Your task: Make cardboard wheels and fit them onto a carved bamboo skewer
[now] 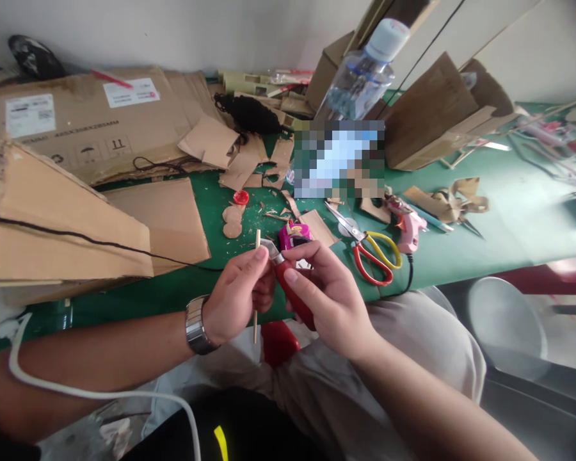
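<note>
My left hand (240, 291) is closed around a thin wooden stick (255, 326), held upright with its pale tip above the thumb. My right hand (333, 294) grips a red-handled knife (295, 294). The short metal blade points up and left, and its edge meets the stick near the top, beside my left thumb. Just behind the hands, a magenta tape dispenser (292, 235) sits on the green table. Scissors (372, 250) with one red and one yellow handle lie to the right of my right hand.
A pink glue gun (408, 224) with a black cord lies right of the scissors. Cardboard scraps (244, 160) and shavings litter the green table (465, 237). Large cardboard pieces (77, 211) stand at left, a cardboard box (432, 109) at back right. A clear bottle (360, 77) stands behind a pixelated patch.
</note>
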